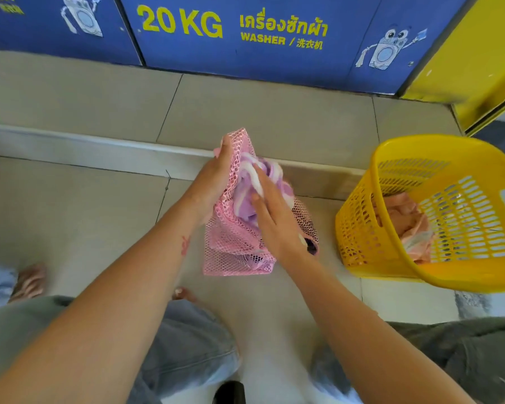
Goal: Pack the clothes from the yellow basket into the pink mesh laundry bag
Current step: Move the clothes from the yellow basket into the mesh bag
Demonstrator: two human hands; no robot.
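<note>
The pink mesh laundry bag [233,246] stands on the tiled floor in the middle of the view. My left hand [216,176] grips its upper edge and holds the mouth up. A purple and white garment [248,196] bulges out of the bag's opening. My right hand [271,211] lies flat on this garment, fingers pressed against it. To the right, the yellow basket [362,228] is tilted towards me, and peach-coloured clothes [411,223] lie inside it.
Blue washer panels [245,39] marked 20 KG line the far side, with a yellow panel [478,68] at the right. A raised tiled step [99,147] runs across behind the bag. My knees in light jeans fill the bottom, and feet in sandals [29,281] show at the left.
</note>
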